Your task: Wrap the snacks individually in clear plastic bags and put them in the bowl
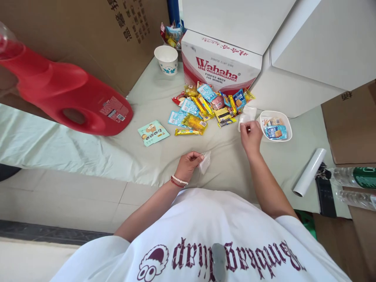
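Observation:
Pinched between the thumb and fingers of my left hand [188, 165] is a small clear plastic bag [205, 163], just above the cloth near my body. My right hand [252, 138] is closed at another thin, whitish plastic bag [242, 117], beside a pile of wrapped snacks [216, 102]. Right next to that hand, a white plastic bowl [289, 124] holds a few packets, among them a blue snack packet [275, 132]. A light green packet [153, 133] lies flat to the left of the pile.
Behind the snacks stands a Wahaba-style red and white carton [220, 64], with a paper cup [167, 60] at its left. A large red jug [73, 94] leans in at left. On the right are a white roll [310, 172] and plastic bottles [357, 177].

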